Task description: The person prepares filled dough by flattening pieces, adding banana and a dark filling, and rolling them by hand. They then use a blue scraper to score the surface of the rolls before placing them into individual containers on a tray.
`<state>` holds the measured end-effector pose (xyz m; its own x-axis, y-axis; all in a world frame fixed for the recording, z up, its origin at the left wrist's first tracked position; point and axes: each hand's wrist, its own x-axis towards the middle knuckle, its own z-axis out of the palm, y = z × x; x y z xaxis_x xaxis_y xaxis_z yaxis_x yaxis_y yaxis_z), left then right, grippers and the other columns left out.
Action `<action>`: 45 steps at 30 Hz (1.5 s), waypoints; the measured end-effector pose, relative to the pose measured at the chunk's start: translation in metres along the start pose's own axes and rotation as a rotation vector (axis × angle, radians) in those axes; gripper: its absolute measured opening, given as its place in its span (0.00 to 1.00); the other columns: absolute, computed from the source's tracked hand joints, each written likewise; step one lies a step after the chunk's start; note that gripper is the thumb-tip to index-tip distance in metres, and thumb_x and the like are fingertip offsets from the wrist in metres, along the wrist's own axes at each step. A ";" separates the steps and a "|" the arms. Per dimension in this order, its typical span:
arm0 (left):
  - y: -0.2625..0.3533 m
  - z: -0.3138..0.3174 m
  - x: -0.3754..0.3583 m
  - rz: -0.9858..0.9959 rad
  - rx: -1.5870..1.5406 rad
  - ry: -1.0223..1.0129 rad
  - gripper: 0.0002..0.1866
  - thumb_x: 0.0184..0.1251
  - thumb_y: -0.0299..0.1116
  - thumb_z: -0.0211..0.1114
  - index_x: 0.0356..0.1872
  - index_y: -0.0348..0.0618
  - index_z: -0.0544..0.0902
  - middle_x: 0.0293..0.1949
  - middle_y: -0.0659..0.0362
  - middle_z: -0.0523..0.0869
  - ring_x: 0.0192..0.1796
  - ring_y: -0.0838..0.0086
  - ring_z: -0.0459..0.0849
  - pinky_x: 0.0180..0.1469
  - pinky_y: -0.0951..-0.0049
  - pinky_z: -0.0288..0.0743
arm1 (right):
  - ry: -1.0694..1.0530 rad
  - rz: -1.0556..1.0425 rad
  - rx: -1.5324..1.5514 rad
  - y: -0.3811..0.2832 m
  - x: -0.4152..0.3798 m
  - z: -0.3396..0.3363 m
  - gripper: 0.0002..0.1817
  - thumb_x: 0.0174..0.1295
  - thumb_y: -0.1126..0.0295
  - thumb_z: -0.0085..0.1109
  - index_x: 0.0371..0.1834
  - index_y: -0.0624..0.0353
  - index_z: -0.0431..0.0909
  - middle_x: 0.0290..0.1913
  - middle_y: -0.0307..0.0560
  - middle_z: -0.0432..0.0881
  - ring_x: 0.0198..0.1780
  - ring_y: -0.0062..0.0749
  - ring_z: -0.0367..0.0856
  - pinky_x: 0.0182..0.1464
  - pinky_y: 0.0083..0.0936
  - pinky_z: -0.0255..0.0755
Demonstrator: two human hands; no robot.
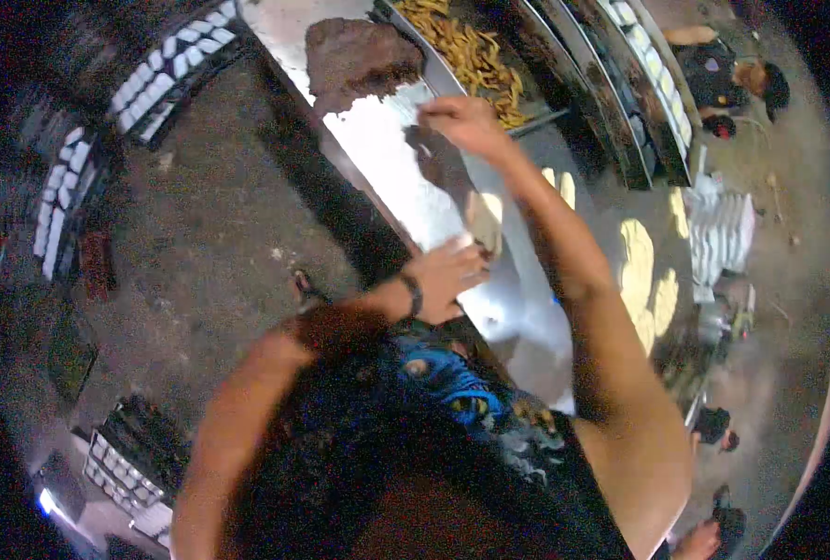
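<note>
A long metal work table (354, 154) runs diagonally in front of me, brightly lit in its middle. My left hand (445, 275), with a dark band at the wrist, lies low over the near part with fingers stretched out. Its fingertips are right at a pale, elongated piece (485, 224) that looks like dough. Farther up the table, my right hand (466, 126) hangs over the surface with its fingers pinched together; I cannot tell what is in them. Beyond it a wide, dark brown mass (359, 61) with a ragged edge covers the table's far part.
Many yellow-brown strips (461, 51) lie in a heap beyond the table edge. Flat pale pieces (637, 271) rest on the right. Long racks (611, 93) stand at upper right, near another person (713, 75). Trays of white pieces (172, 65) line the left.
</note>
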<state>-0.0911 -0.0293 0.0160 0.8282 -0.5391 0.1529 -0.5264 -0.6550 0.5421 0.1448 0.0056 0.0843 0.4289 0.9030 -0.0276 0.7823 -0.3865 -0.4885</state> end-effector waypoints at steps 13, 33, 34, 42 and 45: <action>-0.048 -0.015 -0.022 0.107 -0.432 0.248 0.15 0.59 0.38 0.60 0.42 0.40 0.82 0.48 0.48 0.80 0.52 0.53 0.77 0.55 0.57 0.71 | -0.073 0.475 -0.382 -0.019 -0.152 -0.022 0.14 0.53 0.66 0.57 0.40 0.62 0.80 0.38 0.58 0.80 0.46 0.50 0.78 0.49 0.41 0.72; -0.111 -0.058 0.015 -0.538 0.111 0.631 0.12 0.50 0.22 0.59 0.38 0.39 0.78 0.39 0.46 0.80 0.46 0.50 0.77 0.49 0.56 0.73 | 0.083 0.311 -0.207 0.211 0.023 -0.079 0.23 0.48 0.59 0.61 0.44 0.63 0.81 0.46 0.64 0.81 0.48 0.56 0.81 0.52 0.43 0.75; -0.109 -0.058 0.015 -0.555 0.103 0.643 0.11 0.53 0.24 0.59 0.40 0.40 0.79 0.41 0.48 0.80 0.47 0.51 0.77 0.51 0.57 0.72 | 0.058 0.334 -0.227 0.223 0.035 -0.076 0.23 0.48 0.57 0.61 0.42 0.63 0.82 0.46 0.65 0.81 0.48 0.56 0.81 0.52 0.43 0.75; -0.106 -0.065 0.017 -0.618 0.091 0.596 0.10 0.58 0.28 0.61 0.42 0.42 0.80 0.45 0.53 0.80 0.49 0.57 0.78 0.52 0.60 0.74 | 0.076 0.463 -0.361 0.216 0.044 -0.092 0.17 0.51 0.62 0.57 0.36 0.65 0.83 0.41 0.62 0.83 0.45 0.57 0.81 0.50 0.43 0.75; -0.106 -0.063 0.014 -0.576 0.085 0.671 0.09 0.58 0.28 0.61 0.41 0.41 0.80 0.44 0.53 0.81 0.47 0.57 0.79 0.50 0.61 0.75 | 0.022 0.443 -0.429 0.221 0.039 -0.100 0.16 0.50 0.63 0.59 0.37 0.62 0.84 0.39 0.61 0.84 0.44 0.56 0.82 0.48 0.43 0.76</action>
<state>-0.0117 0.0658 0.0125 0.8928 0.2933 0.3418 0.0168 -0.7800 0.6255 0.3798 -0.0630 0.0628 0.7603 0.6368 -0.1277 0.6376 -0.7693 -0.0400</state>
